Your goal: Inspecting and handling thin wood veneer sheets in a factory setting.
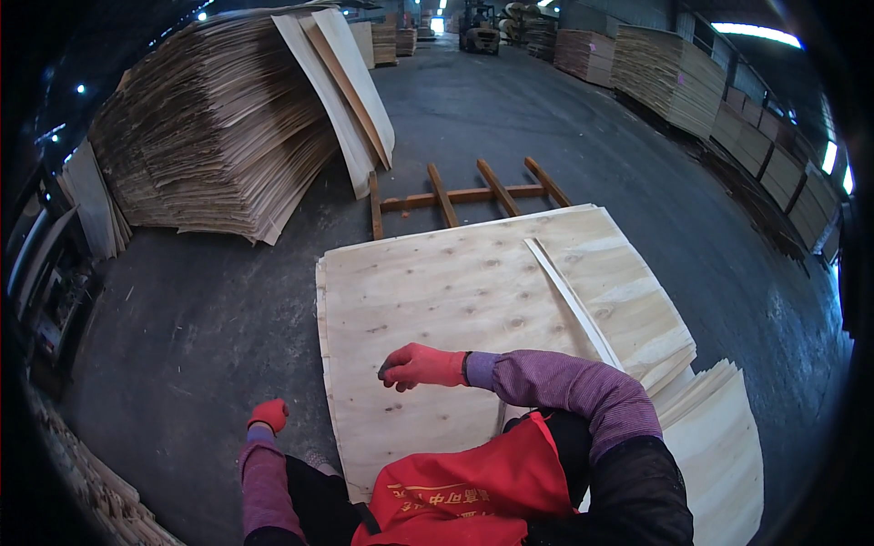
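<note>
My right hand [423,366], in a red glove, is held over the left part of a pale veneer sheet [428,309] marked with knots. Its fingers are curled together, with a dark patch at the tips. Whether that is a small object or part of the glove I cannot make out. Off the sheet's left edge, above the grey floor, my left hand [269,414] is a closed red-gloved fist with nothing visible in it. A narrow pale veneer strip [574,305] lies across the right part of the sheet.
More veneer sheets [719,446] fan out at the lower right. Beyond the sheet's far edge lies a wooden slatted frame [464,196]. A tall veneer stack [209,127] stands at left, with boards [346,91] leaning on it. A forklift [480,27] is far back; panel stacks [674,77] line the right.
</note>
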### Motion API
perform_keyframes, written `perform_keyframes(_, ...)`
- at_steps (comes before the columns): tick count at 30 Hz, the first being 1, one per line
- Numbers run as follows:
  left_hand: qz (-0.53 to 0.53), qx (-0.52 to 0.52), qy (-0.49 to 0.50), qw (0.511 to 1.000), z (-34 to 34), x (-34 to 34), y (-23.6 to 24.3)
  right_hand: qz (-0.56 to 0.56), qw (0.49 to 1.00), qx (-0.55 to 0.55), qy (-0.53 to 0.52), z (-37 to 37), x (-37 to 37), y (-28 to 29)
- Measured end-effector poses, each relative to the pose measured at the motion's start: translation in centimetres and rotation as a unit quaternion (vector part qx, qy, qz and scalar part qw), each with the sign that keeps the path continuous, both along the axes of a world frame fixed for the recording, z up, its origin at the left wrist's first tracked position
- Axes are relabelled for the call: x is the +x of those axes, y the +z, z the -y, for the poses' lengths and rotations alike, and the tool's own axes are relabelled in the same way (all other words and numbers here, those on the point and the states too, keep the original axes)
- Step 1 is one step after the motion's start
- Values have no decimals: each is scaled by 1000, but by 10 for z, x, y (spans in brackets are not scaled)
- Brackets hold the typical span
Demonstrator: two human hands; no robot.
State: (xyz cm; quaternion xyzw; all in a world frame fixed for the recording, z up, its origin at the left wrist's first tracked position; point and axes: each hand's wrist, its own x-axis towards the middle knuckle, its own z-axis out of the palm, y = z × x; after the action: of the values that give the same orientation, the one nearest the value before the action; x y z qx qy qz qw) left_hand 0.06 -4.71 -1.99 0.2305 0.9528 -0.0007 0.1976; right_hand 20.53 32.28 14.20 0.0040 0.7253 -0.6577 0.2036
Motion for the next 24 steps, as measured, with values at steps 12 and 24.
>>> perform_keyframes(12, 33, -12, -32, 999, 5, -2, -3, 6, 1000, 0, 5, 1, 1, -1)
perform_keyframes(24, 10, -26, -74, 997, 2, 2, 2, 20, 1000, 11, 18, 5, 1, 1)
